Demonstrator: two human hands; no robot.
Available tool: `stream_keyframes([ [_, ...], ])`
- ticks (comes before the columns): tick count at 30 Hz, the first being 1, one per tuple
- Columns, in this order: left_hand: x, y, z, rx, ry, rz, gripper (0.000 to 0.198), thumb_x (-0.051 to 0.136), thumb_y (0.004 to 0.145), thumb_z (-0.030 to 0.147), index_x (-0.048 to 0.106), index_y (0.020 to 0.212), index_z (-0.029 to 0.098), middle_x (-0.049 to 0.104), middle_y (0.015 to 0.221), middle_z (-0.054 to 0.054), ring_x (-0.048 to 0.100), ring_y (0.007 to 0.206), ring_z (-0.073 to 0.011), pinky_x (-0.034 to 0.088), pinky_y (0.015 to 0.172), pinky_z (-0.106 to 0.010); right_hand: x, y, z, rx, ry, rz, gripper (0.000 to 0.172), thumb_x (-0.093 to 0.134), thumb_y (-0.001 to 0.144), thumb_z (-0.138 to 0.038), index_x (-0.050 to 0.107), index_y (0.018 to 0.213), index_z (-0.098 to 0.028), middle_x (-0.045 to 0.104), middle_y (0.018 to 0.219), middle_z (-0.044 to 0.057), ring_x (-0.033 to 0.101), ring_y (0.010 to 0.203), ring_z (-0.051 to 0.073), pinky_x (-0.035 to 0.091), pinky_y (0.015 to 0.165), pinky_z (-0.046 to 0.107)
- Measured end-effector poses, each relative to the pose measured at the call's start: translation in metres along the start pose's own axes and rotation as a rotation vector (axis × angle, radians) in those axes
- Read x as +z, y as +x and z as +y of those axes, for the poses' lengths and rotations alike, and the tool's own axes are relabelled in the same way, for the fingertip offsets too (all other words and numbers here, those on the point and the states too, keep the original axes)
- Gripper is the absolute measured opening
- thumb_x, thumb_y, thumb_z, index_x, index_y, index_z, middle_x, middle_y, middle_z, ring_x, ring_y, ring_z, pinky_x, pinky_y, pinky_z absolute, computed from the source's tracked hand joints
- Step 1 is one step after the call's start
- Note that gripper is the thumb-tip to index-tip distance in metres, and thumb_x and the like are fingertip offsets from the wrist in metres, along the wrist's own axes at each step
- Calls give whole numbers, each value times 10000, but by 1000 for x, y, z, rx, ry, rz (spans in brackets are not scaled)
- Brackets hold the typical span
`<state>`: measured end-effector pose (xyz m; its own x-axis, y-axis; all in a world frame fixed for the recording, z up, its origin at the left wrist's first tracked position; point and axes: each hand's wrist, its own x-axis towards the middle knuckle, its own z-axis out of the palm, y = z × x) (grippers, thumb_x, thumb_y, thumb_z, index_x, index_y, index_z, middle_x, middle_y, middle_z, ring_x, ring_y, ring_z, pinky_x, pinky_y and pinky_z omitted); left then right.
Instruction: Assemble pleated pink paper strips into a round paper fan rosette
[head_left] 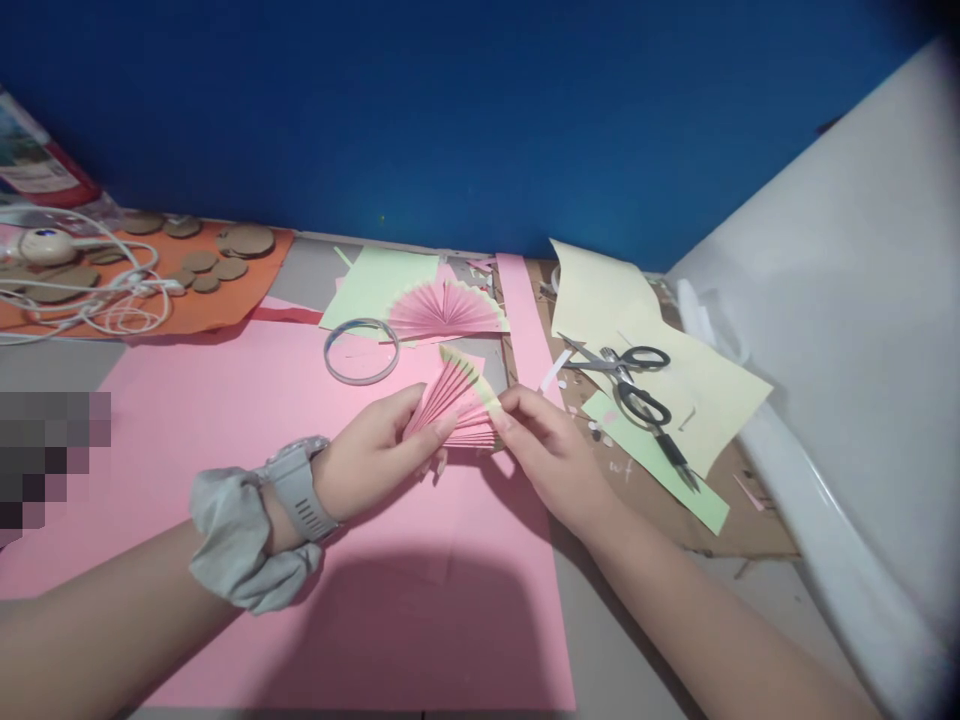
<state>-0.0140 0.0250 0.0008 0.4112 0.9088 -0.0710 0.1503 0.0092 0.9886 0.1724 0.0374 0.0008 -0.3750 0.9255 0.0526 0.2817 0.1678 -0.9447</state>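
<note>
A pleated pink paper fan (459, 392) with a pale yellow-green edge is held between both hands above a large pink sheet (247, 420). My left hand (379, 445), with a grey watch and a grey scrunchie at the wrist, is closed on the fan's narrow side, thumb on top. My right hand (551, 455) pinches its outer edge on the right. Just beyond lies a second, spread pink paper fan (448, 310). A roll of clear tape (362, 351) rests on the pink sheet, left of the fans.
On the right, black scissors (626, 375) and a dark-tipped pen-like tool (677, 458) lie over cream paper (709, 395), a green strip (697, 495) and brown cardboard (757, 530). Cardboard discs (246, 240) and a white cable (142, 265) lie on orange paper at left. A blue wall stands behind.
</note>
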Motion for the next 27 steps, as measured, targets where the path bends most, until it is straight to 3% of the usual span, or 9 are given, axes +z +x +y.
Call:
stream_keyframes([
  [7, 0, 0, 0, 14, -144, 65, 282, 295, 938, 357, 437, 795, 160, 493, 551, 39, 479, 458, -73, 402, 456, -201, -1, 0, 3, -16, -11, -41, 220, 424, 903, -275, 447, 701, -193, 426, 666, -47, 408, 623, 84, 344, 592, 198],
  [13, -2, 0, 3, -1, -35, 89, 210, 491, 864, 356, 469, 789, 161, 488, 584, 52, 474, 499, -65, 404, 478, -180, 2, -2, 2, -48, -23, -49, 200, 427, 902, -261, 465, 717, -196, 458, 663, -46, 444, 609, 86, 361, 580, 199],
  [18, -3, -1, 5, 17, -14, 7, 211, 488, 864, 332, 467, 750, 155, 500, 572, 48, 481, 520, -75, 409, 508, -191, 2, -2, 1, -35, -30, -49, 194, 430, 900, -287, 492, 741, -195, 487, 682, -33, 471, 625, 98, 383, 585, 211],
  [24, -5, 0, 4, 45, 40, -4, 197, 486, 864, 294, 497, 738, 144, 507, 627, 27, 489, 572, -87, 417, 547, -204, 2, -1, 2, -29, -34, -71, 238, 393, 912, -316, 495, 736, -192, 489, 685, -19, 477, 643, 113, 401, 606, 235],
  [27, -4, 0, 4, 40, 29, 1, 185, 481, 866, 302, 500, 768, 146, 507, 631, 28, 492, 565, -93, 421, 536, -209, 3, -3, 2, -95, -81, 30, 125, 413, 903, -299, 482, 861, -203, 507, 780, -5, 504, 693, 119, 426, 628, 245],
])
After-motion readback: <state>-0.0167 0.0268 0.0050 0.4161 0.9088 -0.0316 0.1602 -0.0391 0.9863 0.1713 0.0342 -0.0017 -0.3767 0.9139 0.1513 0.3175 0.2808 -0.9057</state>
